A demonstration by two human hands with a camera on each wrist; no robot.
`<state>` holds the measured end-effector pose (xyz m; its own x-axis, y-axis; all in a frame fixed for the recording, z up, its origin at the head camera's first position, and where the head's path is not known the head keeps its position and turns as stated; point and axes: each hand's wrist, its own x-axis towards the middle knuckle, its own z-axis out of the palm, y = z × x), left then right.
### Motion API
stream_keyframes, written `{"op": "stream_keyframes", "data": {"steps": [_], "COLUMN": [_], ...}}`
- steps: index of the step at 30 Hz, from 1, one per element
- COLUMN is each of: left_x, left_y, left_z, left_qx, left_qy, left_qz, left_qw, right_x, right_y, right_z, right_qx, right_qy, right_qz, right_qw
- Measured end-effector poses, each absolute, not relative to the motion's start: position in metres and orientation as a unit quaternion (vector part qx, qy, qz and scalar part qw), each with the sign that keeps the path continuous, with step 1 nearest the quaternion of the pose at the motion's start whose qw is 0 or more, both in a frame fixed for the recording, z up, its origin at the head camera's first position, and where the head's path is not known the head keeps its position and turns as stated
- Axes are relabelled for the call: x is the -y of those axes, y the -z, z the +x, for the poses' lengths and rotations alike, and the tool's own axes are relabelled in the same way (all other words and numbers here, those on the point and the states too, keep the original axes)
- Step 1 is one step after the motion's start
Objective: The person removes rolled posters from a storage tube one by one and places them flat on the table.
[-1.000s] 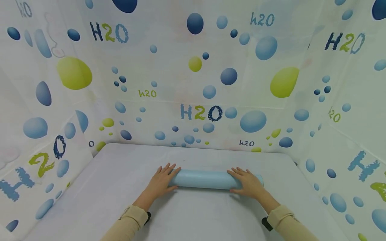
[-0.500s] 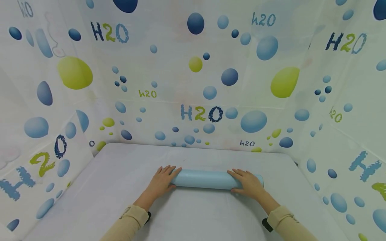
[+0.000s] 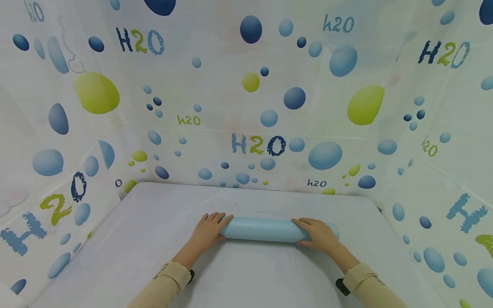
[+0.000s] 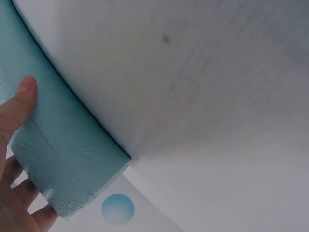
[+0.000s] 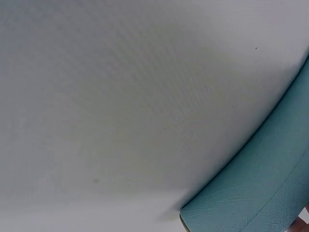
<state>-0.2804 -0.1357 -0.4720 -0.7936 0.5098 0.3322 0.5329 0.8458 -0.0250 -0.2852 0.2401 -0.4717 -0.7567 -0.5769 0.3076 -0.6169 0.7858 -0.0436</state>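
Observation:
A light blue roll lies crosswise on the white table. My left hand grips its left end, thumb on the near side and fingers over the top and far side. The left wrist view shows the thumb pressed on the blue surface and fingertips along the other edge. My right hand grips near the roll's right end, which sticks out slightly past it. In the right wrist view the roll fills the lower right, with only bits of fingers at the edge.
The white tabletop spreads around the roll. Behind it and at both sides hangs a white curtain printed with blue and green drops and H2O lettering. A dark band shows at the right sleeve's cuff.
My left hand's spread fingers have drawn closer together around the roll's end, and the right hand's fingers have settled closer too. The roll has barely moved.

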Motion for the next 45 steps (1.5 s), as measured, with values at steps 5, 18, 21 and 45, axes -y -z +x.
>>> {"op": "stream_keyframes", "data": {"steps": [5,18,21,45], "left_x": [0.134,0.124,0.121,0.092], "left_y": [0.471,0.47,0.47,0.464], "left_z": [-0.279,-0.271,-0.269,-0.24], "left_qx": [0.948,0.944,0.942,0.937], "left_qy": [0.031,0.016,0.014,-0.023], "left_qz": [-0.277,-0.287,-0.291,-0.309], "left_qw": [0.156,0.164,0.166,0.163], "right_x": [-0.243,-0.253,-0.256,-0.287], "right_y": [0.471,0.468,0.468,0.467], "right_z": [-0.284,-0.273,-0.269,-0.238], "right_qx": [0.935,0.936,0.935,0.928], "right_qy": [-0.071,-0.064,-0.064,-0.066], "right_qz": [0.319,0.319,0.321,0.328], "right_qw": [0.139,0.134,0.134,0.163]}}
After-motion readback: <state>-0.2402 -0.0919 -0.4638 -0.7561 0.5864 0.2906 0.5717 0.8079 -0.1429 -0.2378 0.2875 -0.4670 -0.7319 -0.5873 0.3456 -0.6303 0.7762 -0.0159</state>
